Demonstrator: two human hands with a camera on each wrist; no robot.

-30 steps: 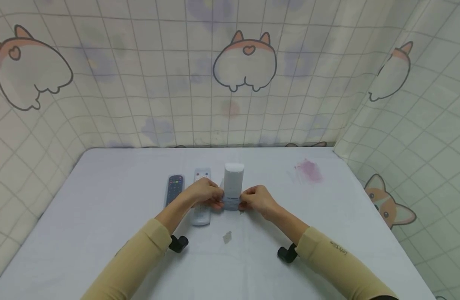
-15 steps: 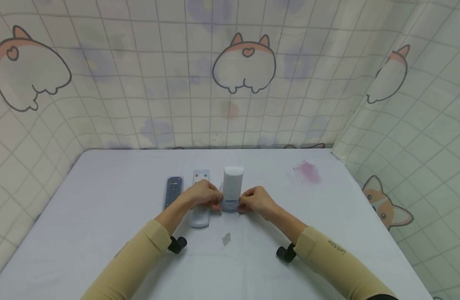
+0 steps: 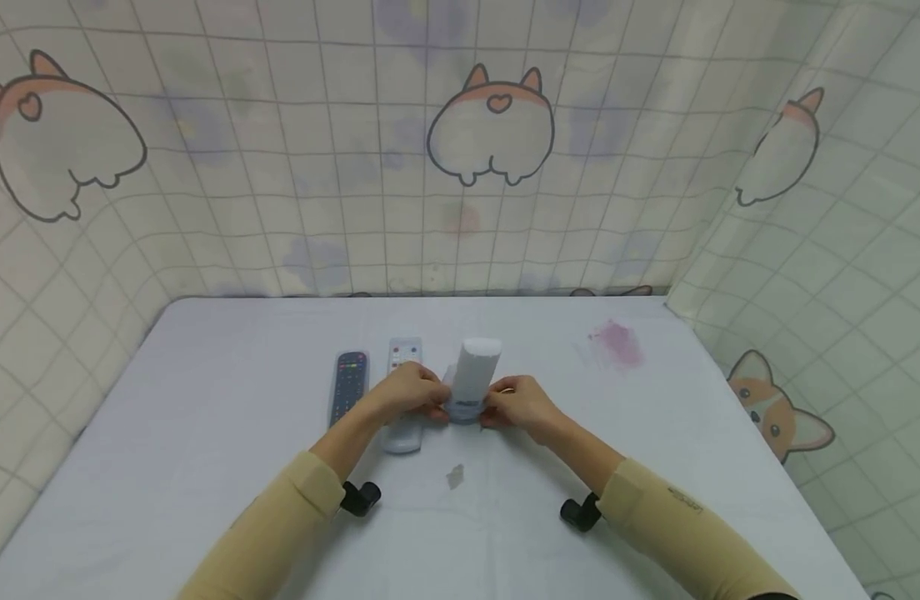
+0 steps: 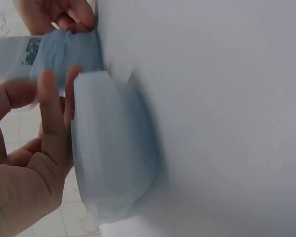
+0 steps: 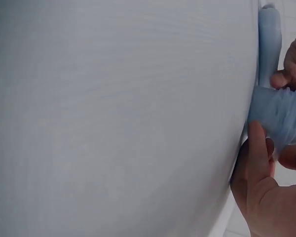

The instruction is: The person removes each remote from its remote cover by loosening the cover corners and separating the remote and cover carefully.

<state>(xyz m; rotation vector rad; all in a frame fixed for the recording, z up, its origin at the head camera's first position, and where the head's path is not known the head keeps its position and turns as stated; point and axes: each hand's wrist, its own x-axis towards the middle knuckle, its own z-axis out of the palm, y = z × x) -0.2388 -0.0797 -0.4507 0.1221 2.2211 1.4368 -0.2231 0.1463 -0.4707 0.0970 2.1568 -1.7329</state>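
A white remote control (image 3: pixel 475 367) stands on end on the table, leaning slightly right at its top; its buttons are not visible. Round its lower end bunches a translucent bluish silicone cover (image 4: pixel 64 54), wrinkled in the right wrist view. My left hand (image 3: pixel 409 392) pinches the cover's edge on the left side. Opposite it, my right hand (image 3: pixel 522 407) pinches the right side with thumb and fingers. Beside and partly under my left hand lies a white remote control in a bluish cover (image 3: pixel 402 436). A dark remote control (image 3: pixel 349 385) in a clear cover lies further left.
The white table (image 3: pixel 205 433) bears a pink stain (image 3: pixel 620 343) at the right rear and a small grey mark (image 3: pixel 456 477) in front of the hands. A patterned curtain (image 3: pixel 302 167) borders the table at the back and sides.
The standing remote has gone from nearly upright to leaning right at its top. The bunched cover stays round its lower end, and both hands stay at its sides.
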